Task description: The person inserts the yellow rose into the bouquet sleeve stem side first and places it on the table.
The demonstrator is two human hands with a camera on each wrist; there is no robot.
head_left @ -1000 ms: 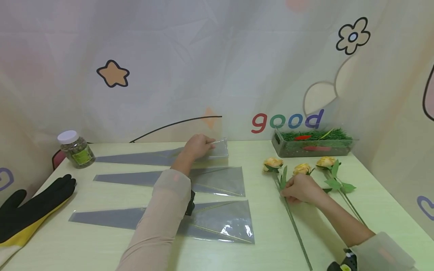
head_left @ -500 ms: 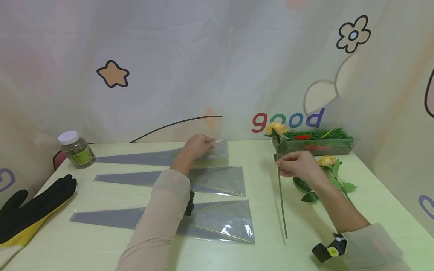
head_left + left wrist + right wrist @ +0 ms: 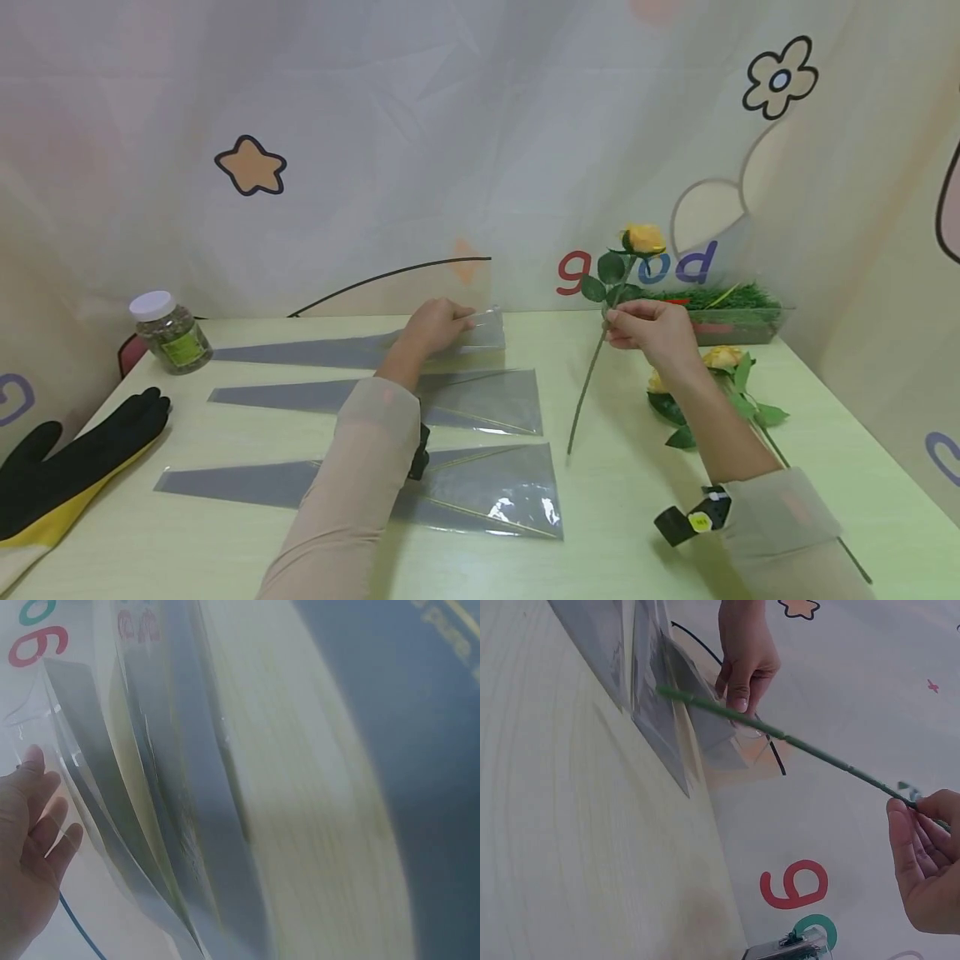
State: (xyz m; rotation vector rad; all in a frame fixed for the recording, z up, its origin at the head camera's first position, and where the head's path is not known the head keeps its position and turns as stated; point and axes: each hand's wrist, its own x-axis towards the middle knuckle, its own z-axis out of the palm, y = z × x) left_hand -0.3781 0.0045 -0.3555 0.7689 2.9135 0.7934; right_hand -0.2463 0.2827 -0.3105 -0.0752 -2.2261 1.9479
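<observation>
My right hand (image 3: 662,333) pinches the stem of a yellow artificial rose (image 3: 643,239), holding it up over the table with the bloom at the top and the bare stem slanting down to the left. In the right wrist view the green stem (image 3: 817,754) crosses in front of my left hand. At the back of the table my left hand (image 3: 435,327) pinches the open end of the farthest clear-and-grey bouquet sleeve (image 3: 489,332), which is lifted a little there. Two more sleeves, a middle one (image 3: 495,396) and a near one (image 3: 495,479), lie flat below it.
Another yellow rose (image 3: 724,358) lies at the right, and one more (image 3: 657,383) is partly behind my right hand. A clear box of artificial grass (image 3: 738,321) stands behind them. On the left are a lidded jar (image 3: 176,342) and a black-and-yellow glove (image 3: 90,458).
My right hand has lifted the rose from the table, and its stem has swung so the lower end points left. The left hand stays on the far sleeve.
</observation>
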